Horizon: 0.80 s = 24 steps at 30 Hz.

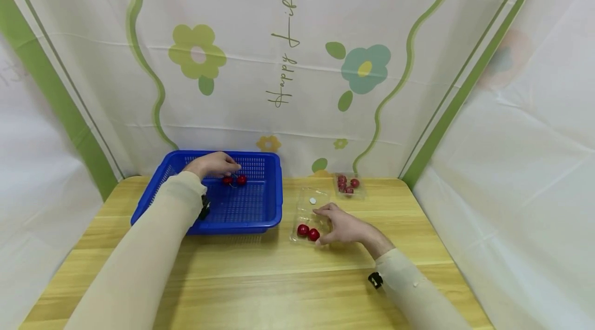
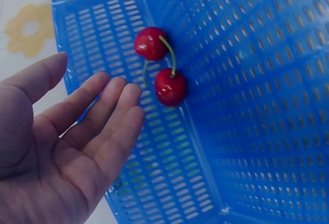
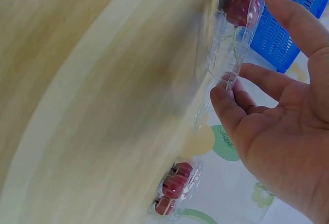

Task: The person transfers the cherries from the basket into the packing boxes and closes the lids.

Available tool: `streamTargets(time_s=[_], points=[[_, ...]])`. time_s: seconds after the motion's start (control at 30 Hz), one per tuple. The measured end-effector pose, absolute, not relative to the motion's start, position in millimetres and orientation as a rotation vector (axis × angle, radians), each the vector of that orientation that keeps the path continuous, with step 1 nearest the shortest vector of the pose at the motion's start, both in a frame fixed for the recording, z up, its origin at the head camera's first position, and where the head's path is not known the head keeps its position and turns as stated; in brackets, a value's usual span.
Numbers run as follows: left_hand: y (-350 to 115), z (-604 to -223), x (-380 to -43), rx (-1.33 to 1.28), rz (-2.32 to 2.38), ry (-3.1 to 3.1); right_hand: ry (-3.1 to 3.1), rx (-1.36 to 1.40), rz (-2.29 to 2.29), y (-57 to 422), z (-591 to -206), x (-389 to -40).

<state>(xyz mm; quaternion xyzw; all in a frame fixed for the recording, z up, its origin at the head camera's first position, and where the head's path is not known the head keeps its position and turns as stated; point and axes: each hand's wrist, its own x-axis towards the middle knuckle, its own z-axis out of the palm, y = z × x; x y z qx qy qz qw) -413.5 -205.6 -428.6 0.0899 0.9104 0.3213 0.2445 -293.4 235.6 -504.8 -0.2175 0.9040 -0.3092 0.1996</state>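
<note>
My left hand (image 1: 214, 163) hovers inside a blue plastic basket (image 1: 232, 227), fingers loosely bent and holding nothing. Just beyond the fingertips in the left wrist view lie two red cherries with green stems, one cherry (image 2: 170, 87) nearer than the other cherry (image 2: 151, 43). On the table, my right hand (image 1: 344, 226) grips the side of a clear plastic clamshell box (image 1: 307, 211) whose lid is folded back. Thumb and fingers span its edge in the right wrist view. Two cherries (image 1: 303, 230) sit in the box's near half.
Behind the right hand stands a second clear box (image 1: 360, 193) with several red cherries in it. The wooden table (image 1: 279, 288) runs to a printed fabric backdrop (image 1: 316, 113), and white cloth hangs at both sides. A white round sticker (image 1: 313, 201) shows on the open lid.
</note>
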Motion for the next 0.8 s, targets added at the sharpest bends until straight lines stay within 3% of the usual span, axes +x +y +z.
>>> streamTargets(time_s=[0.8], points=[[-206.6, -449.7, -427.4, 0.202, 0.659, 2.443, 2.534, -0.64, -0.771, 231.9, -497.5, -294.4]])
